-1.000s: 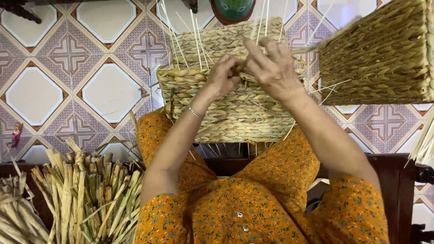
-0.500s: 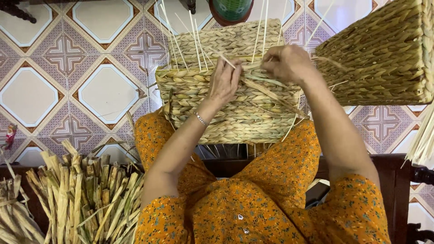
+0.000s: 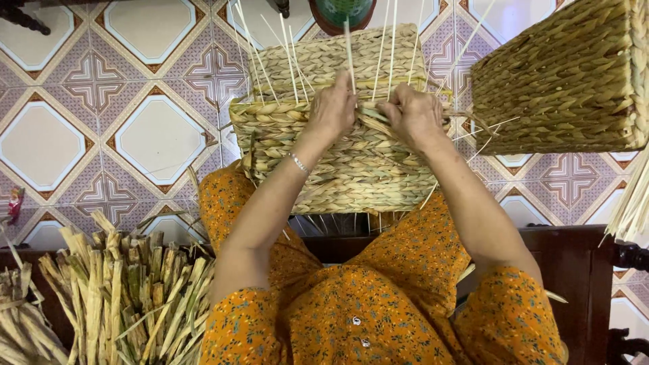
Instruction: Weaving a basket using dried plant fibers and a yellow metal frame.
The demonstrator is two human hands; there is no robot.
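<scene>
A half-woven straw basket [image 3: 351, 169] rests on my lap, its thin pale upright stakes [image 3: 291, 61] sticking out from the rim. My left hand [image 3: 332, 111] presses on the upper edge of the weave, with a thin bracelet at the wrist. My right hand [image 3: 414, 116] sits beside it on the same edge, its fingers pinching a flat straw strand [image 3: 375, 122] that runs between the two hands. Both hands are closed around the weaving material at the rim.
A finished woven basket [image 3: 568, 74] stands at the upper right. Bundles of dried reed stalks [image 3: 122, 297] lie at the lower left. A dark wooden bench edge [image 3: 574, 263] runs under me. Patterned floor tiles [image 3: 149, 135] lie below, with a green round object [image 3: 341, 10] at the top.
My right hand has come back left from the basket's right side to meet my left hand at the rim. The left hand has shifted slightly upward along the edge.
</scene>
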